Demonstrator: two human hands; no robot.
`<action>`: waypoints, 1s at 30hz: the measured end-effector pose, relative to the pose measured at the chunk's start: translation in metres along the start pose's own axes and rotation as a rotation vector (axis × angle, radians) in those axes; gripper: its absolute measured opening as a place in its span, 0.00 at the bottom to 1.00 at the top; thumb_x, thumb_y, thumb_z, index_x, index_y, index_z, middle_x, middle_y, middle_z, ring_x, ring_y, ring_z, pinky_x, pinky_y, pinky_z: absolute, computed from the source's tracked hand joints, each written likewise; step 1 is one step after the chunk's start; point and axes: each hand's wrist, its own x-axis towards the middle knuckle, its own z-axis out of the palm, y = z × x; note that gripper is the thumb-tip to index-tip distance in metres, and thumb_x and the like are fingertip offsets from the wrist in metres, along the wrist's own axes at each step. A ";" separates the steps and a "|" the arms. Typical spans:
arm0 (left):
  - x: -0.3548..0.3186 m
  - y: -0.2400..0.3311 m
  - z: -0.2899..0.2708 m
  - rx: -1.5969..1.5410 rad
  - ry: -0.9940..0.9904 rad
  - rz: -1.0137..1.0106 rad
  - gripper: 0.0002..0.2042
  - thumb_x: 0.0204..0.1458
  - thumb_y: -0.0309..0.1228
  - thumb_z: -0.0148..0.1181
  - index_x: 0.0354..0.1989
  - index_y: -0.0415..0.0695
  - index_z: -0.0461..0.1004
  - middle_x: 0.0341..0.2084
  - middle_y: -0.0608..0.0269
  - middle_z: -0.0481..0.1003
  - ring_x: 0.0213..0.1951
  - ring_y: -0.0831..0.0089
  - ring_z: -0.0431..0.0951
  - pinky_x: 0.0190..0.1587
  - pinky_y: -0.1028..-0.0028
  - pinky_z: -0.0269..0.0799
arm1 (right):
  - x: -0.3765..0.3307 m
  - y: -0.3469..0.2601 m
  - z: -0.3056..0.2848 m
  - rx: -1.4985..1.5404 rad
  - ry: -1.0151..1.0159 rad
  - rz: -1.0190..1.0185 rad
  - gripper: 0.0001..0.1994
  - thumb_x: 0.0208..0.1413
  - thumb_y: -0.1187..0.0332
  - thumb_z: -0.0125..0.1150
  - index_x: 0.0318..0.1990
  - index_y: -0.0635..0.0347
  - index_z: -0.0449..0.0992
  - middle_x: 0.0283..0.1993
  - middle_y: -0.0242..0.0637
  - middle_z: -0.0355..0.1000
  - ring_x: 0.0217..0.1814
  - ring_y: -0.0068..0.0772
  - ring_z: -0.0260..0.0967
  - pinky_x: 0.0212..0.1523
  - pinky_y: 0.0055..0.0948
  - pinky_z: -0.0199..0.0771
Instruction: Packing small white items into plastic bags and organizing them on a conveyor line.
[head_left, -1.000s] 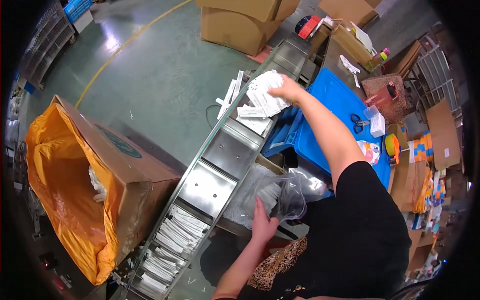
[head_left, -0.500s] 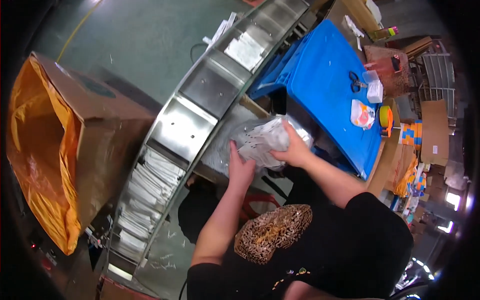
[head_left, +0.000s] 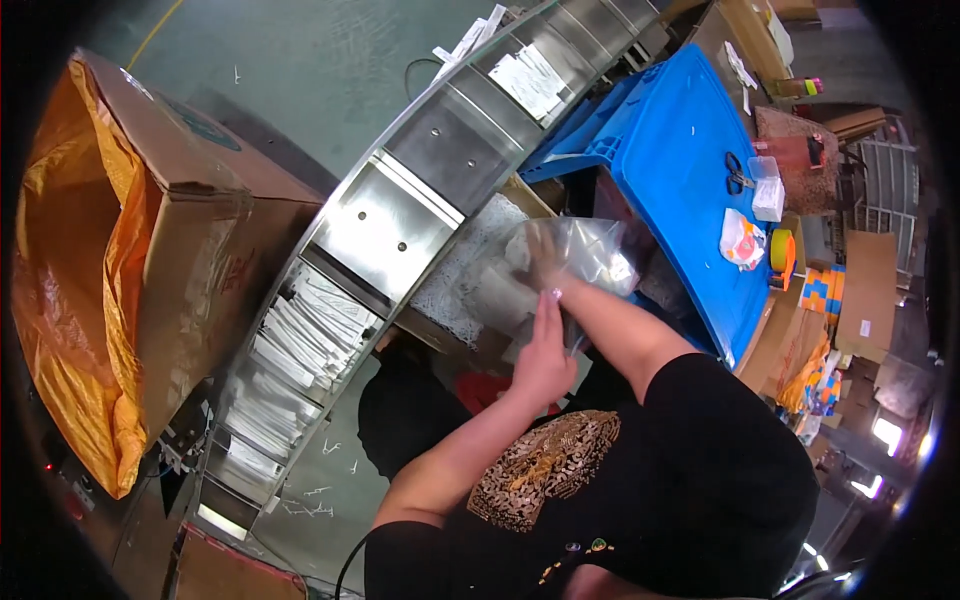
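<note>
A clear plastic bag [head_left: 597,245] lies across an open cardboard box, glossy and crumpled at its right end. My right hand [head_left: 543,262] reaches in at the bag, smeared by motion and partly behind the film. Whether it holds anything there does not show. Close below, my left hand [head_left: 545,362] has its fingers stretched up together beside my right wrist, with the bag's edge at them. Many small white pieces [head_left: 447,305] fill the box to the left of the bag; the white bundle is hard to make out through the film.
A curved metal conveyor [head_left: 375,222] carries stacks of white strips [head_left: 310,330]. At right, a tilted blue crate [head_left: 675,170] bears scissors [head_left: 738,175], a small white box [head_left: 768,198] and tape [head_left: 783,250]. A large carton [head_left: 200,270] with an orange liner stands left.
The white bundle held between both hands is no longer plainly visible. My right hand has moved left into the bag, and my left hand has come right and down, beside the right wrist.
</note>
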 end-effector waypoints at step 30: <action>0.013 -0.006 -0.009 -0.030 0.067 0.047 0.39 0.36 0.24 0.46 0.60 0.35 0.36 0.58 0.39 0.44 0.60 0.49 0.46 0.58 0.65 0.48 | -0.001 0.008 -0.006 -0.248 -0.760 -0.711 0.14 0.44 0.68 0.54 0.41 0.56 0.74 0.39 0.43 0.71 0.42 0.44 0.69 0.39 0.36 0.69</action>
